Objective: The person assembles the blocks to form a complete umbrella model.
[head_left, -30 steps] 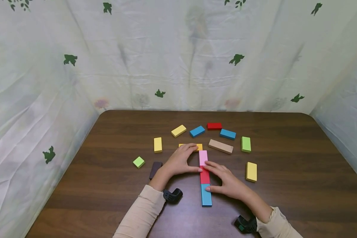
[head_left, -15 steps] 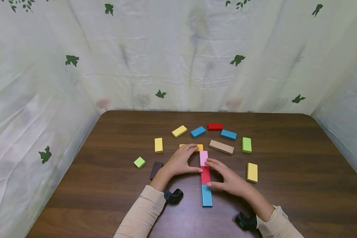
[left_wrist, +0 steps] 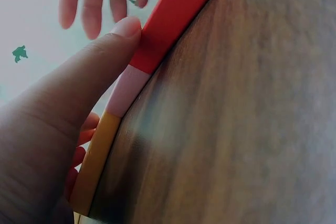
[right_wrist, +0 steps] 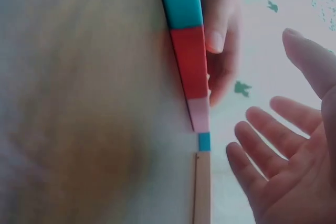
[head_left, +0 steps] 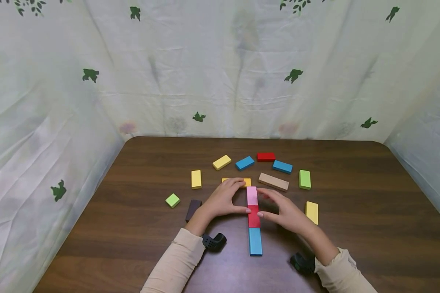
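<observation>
One pink block [head_left: 252, 195], one red block [head_left: 254, 222] and one blue block [head_left: 255, 242] are laid end to end on the tabletop [head_left: 150, 171]; straightening seems underway, calling for light nudges. The red block is touched by the left hand [head_left: 223, 199], fingers outstretched; the right hand [head_left: 287, 213] is held spread beside it. No container is seen.

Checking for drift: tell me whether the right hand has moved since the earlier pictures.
Yes: in the head view, judged against the nearest blue block, the right hand has moved forward and slightly rightward, away from that block.
</observation>
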A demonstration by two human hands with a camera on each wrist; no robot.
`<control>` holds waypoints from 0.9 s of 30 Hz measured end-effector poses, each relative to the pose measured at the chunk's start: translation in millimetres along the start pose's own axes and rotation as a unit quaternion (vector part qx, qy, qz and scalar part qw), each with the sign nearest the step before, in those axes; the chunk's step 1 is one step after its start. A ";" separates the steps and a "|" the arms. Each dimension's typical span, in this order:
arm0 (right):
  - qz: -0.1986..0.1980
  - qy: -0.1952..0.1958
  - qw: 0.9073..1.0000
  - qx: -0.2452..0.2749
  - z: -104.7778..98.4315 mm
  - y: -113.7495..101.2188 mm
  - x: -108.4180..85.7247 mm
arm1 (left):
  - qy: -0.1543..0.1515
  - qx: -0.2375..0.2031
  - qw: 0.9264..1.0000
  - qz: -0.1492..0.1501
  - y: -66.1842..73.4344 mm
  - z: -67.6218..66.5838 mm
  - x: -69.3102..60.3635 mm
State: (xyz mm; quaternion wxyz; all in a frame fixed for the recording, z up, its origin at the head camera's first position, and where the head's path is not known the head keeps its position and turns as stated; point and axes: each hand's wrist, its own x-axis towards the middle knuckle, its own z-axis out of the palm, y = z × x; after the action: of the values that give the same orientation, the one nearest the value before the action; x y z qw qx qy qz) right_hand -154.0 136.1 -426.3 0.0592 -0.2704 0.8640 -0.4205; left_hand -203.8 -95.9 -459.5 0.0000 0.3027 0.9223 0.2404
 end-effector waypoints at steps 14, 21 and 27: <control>-0.019 0.099 0.995 0.023 -17.3 11.4 21.7 | -0.004 0.000 1.000 0.000 0.8 -1.1 -0.4; 0.026 0.121 0.992 0.030 -20.5 26.6 27.7 | -0.004 0.005 1.000 0.000 0.6 -0.4 0.0; 0.025 0.128 0.991 0.041 -23.3 38.6 30.2 | -0.003 0.002 1.000 -0.002 0.1 -0.4 -0.3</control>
State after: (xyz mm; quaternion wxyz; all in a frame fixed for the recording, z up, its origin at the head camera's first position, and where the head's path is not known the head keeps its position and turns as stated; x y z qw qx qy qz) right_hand -203.3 156.0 -436.9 -0.0301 -0.1902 0.8530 -0.4850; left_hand -203.6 -96.2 -459.2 0.0030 0.3015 0.9233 0.2378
